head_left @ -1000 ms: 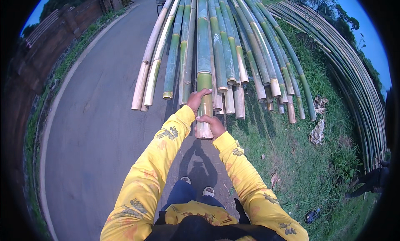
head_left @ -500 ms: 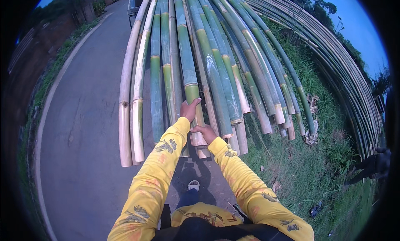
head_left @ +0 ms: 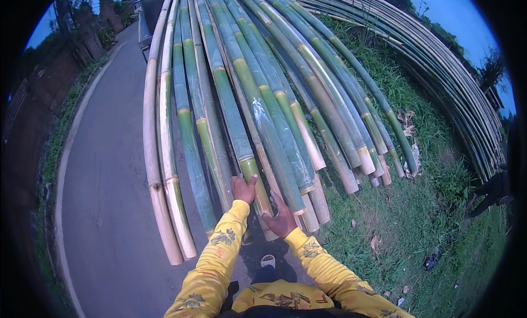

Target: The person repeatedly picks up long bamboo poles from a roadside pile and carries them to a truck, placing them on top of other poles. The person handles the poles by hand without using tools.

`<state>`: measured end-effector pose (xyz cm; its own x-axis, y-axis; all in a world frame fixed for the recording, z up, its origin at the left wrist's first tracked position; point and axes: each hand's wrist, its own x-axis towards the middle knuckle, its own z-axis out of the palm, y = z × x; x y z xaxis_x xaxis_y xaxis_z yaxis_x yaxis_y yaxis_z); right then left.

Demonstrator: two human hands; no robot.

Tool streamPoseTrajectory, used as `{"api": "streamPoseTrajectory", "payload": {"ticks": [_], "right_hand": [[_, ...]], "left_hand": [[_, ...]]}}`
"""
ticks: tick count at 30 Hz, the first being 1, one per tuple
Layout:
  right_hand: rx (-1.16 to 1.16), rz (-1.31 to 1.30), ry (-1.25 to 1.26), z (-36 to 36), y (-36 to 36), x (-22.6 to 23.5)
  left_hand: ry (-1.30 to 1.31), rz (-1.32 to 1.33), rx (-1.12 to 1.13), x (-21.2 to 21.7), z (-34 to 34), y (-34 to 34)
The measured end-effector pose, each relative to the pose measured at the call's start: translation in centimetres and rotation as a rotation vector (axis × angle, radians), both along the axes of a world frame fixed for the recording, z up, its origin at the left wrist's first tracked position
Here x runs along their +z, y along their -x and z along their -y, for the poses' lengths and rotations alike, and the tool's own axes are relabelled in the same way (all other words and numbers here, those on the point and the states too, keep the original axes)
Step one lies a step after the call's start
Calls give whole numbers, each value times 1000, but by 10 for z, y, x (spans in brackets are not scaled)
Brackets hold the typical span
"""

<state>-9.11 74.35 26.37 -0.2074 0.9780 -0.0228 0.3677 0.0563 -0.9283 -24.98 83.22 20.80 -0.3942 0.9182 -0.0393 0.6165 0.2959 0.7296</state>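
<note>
A long green bamboo pole [head_left: 230, 115] with a yellowish cut end runs away from me among a raised bundle of bamboo poles [head_left: 285, 98]. My left hand [head_left: 243, 189] grips the pole near its end, thumb on top. Just below and to the right, my right hand [head_left: 281, 219] is wrapped on the same pole's end, beside neighbouring cut ends. Both my arms are in yellow patterned sleeves and reach up from the lower edge.
A paved road [head_left: 104, 197] curves away on the left, with a vehicle [head_left: 147, 18] far up under the poles. Grass [head_left: 417, 208] lies to the right, and a second long stack of bamboo [head_left: 450, 82] curves beyond it. My foot [head_left: 268, 260] shows below.
The bundle's cut ends have come closer and now spread wider across the view. My hands stay on the same pole end, and my feet have stepped along the road.
</note>
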Motion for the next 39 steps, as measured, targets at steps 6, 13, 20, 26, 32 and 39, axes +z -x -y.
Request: {"api": "streamPoseTrajectory", "payload": {"ticks": [6, 13, 20, 26, 32, 39], "right_hand": [[105, -293, 159, 71, -48, 19], [-390, -65, 225, 219, -210, -49], [-593, -90, 457, 416, -327, -110], [-443, -155, 988, 654, -395, -203], [-1098, -516, 1189, 802, -404, -202], [-1570, -801, 1058, 830, -461, -228]], "left_hand": [[-175, -29, 106, 24, 8, -6], [-626, 33, -289, 87, 120, -155], [-371, 257, -1180, 73, 305, -356], [635, 99, -1612, -27, 398, -515], [1052, -142, -1594, -187, 424, -533], [1126, -557, -1754, -240, 429, -640]]}}
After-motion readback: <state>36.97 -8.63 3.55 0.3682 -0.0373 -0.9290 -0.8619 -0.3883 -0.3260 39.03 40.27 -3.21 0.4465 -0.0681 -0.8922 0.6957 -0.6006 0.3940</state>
